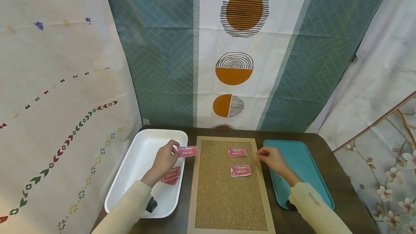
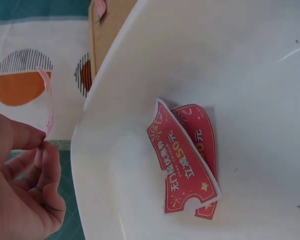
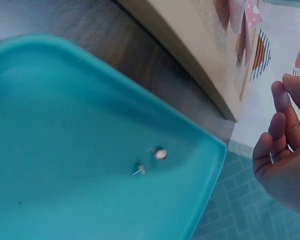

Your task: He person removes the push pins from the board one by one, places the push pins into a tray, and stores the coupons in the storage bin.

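Observation:
My left hand [image 1: 166,156] pinches a red paper coupon [image 1: 187,151] by its left end, above the right rim of the white tray [image 1: 112,190]. The left wrist view shows that coupon edge-on, between thumb and index finger. Inside the tray two more coupons [image 2: 182,160] overlap. My right hand [image 1: 272,157] is over the right edge of the corkboard [image 1: 227,205], thumb and index fingertips together. Whatever may be between them is too small to make out. Two coupons, an upper one [image 1: 237,152] and a lower one [image 1: 241,170], are on the corkboard.
Right of the corkboard lies a teal tray [image 1: 312,180]. In the right wrist view it holds two small metal pushpins, one round-headed pin [image 3: 160,153] and another pin [image 3: 139,169]. A dark table [image 1: 347,198] carries everything, with a patterned curtain [image 1: 169,64] behind.

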`<action>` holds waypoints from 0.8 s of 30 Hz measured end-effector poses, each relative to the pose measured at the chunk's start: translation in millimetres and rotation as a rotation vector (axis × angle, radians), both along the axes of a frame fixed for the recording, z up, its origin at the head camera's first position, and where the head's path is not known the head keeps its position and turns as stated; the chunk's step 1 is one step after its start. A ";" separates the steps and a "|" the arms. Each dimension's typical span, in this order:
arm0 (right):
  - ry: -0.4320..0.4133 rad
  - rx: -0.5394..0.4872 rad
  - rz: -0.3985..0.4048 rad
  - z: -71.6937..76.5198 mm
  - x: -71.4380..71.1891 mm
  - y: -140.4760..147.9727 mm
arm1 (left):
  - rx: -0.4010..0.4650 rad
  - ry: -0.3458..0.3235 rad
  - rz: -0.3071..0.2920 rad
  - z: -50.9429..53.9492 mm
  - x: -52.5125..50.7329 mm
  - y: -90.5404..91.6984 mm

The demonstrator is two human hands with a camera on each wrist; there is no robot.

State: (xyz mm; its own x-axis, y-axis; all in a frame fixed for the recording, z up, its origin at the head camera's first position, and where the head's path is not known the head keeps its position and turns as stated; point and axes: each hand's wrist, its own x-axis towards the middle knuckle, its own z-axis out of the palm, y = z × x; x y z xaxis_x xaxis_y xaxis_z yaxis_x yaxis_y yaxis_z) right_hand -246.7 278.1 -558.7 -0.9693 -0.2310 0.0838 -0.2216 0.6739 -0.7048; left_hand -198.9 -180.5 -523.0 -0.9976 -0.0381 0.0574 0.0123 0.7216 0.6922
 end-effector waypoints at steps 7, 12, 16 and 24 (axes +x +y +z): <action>-0.002 0.031 -0.027 -6.7 6.9 14.6 | -0.015 -0.016 0.002 -2.8 4.6 -15.5; 0.041 0.012 -0.072 -10.0 11.1 23.4 | -0.016 -0.032 0.008 -1.0 9.0 -24.1; 0.095 -0.006 -0.099 -11.5 13.8 30.2 | -0.022 -0.063 0.014 -0.8 12.8 -30.4; 0.150 0.007 -0.092 -17.4 19.6 45.8 | -0.038 -0.103 0.036 -9.6 21.0 -44.2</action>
State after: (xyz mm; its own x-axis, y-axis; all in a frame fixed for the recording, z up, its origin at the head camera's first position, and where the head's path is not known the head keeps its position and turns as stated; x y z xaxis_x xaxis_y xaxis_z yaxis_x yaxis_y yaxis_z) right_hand -227.1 323.8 -576.0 -0.9630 -0.1431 0.2282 -0.2614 0.7008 -0.6638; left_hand -177.9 -224.7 -532.6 -0.9963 -0.0742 -0.0438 -0.0846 0.7461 0.6604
